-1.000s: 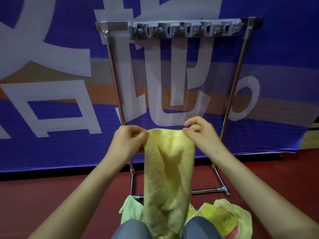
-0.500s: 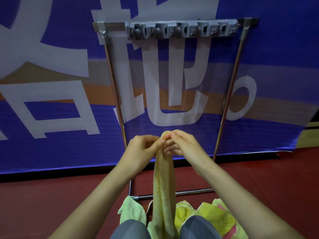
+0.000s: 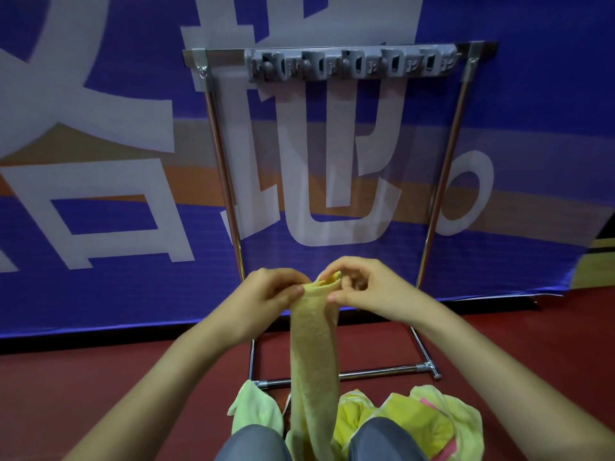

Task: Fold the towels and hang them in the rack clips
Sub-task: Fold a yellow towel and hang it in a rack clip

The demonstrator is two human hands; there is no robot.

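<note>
A yellow towel point(image 3: 314, 354) hangs folded lengthwise into a narrow strip in front of me, its lower end falling between my knees. My left hand point(image 3: 269, 296) grips its top edge from the left. My right hand point(image 3: 362, 286) pinches the same top edge from the right, the two hands almost touching. Above and behind stands a metal rack point(image 3: 219, 154) whose top bar carries a grey strip of clips point(image 3: 349, 63); nothing hangs in the clips.
More yellow-green towels point(image 3: 429, 417) lie heaped on the red floor by my knees, one point(image 3: 253, 407) at the left. The rack's foot bar point(image 3: 376, 372) crosses the floor just beyond them. A blue banner point(image 3: 100, 161) stands right behind the rack.
The towel was held spread wide between my hands; they have come together, folding it into a narrow strip, and now re-grip its top edge.
</note>
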